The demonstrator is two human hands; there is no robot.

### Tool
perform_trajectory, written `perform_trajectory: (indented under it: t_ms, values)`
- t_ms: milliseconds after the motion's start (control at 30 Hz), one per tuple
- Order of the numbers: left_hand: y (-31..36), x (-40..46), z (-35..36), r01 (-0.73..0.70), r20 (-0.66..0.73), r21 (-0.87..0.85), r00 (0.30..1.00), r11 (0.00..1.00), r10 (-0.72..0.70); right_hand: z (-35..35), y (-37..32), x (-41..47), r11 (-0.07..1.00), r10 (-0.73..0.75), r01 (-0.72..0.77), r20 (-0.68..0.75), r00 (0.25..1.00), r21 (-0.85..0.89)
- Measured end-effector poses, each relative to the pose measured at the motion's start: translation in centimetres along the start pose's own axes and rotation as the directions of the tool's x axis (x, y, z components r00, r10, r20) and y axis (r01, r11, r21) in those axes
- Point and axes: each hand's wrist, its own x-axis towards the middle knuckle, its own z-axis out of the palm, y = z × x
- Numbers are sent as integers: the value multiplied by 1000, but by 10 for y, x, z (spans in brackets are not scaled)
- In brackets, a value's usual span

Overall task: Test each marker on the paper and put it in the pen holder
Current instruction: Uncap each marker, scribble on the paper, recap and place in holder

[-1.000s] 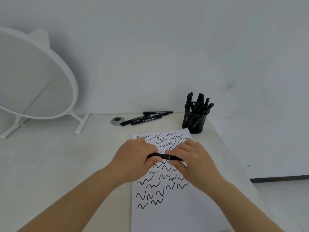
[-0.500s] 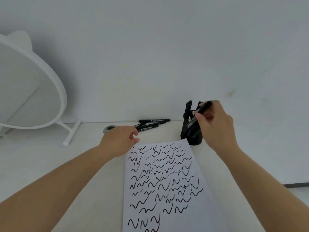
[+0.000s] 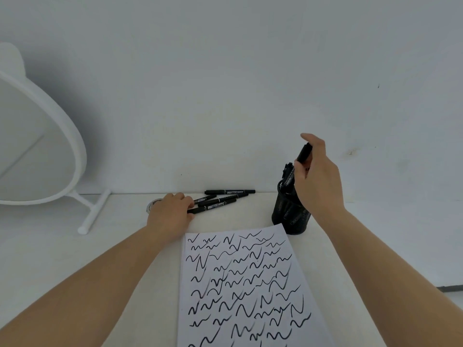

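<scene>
My right hand (image 3: 319, 179) grips a black marker (image 3: 304, 154) held tilted just above the black mesh pen holder (image 3: 290, 219), which has several markers standing in it. My left hand (image 3: 170, 211) reaches to the back of the table and pinches the near end of one loose marker (image 3: 215, 206). Other loose black markers (image 3: 230, 192) lie beside it along the wall. The white paper (image 3: 240, 284), covered in black squiggles, lies in front of me between my forearms.
A round white mirror (image 3: 37, 146) on a white stand (image 3: 92, 214) fills the left side. A small round ring (image 3: 152, 205) is set in the white table just left of my left hand. The table's right edge runs close past the holder.
Both hands left the paper, where they held one marker together. My right hand carried that marker up over the holder; my left hand reached back onto the loose markers.
</scene>
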Motion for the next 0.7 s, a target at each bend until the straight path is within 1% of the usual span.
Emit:
perform_trajectory:
  t_ms: [100, 167, 300, 400, 533, 633, 700]
  values:
    - [-2, 3, 1, 7, 6, -2, 1000, 1000, -7, 4, 1, -4, 997, -5, 13, 98, 995, -82]
    - [-2, 6, 1, 14, 19, 5, 1000, 1000, -14, 9, 2, -7, 993, 10, 6, 137, 991, -118]
    - [-1, 8, 1, 21, 34, 34, 999, 999, -22, 16, 5, -7, 974, 4, 25, 127, 992, -225]
    - [0, 7, 2, 9, 40, 88, 999, 996, -13, 20, 8, -9, 951, -13, 46, 110, 994, -305]
    - [0, 3, -1, 8, 29, 112, 1000, 994, -12, 25, 13, -12, 911, -78, 112, 103, 992, -396]
    - [-1, -3, -5, 18, 13, 93, 1000, 996, -19, 25, 14, -13, 860, -101, 156, 137, 985, -486]
    - [-1, -8, -9, 45, -2, 42, 999, 998, -45, 24, 13, -15, 821, -119, 188, 161, 980, -539]
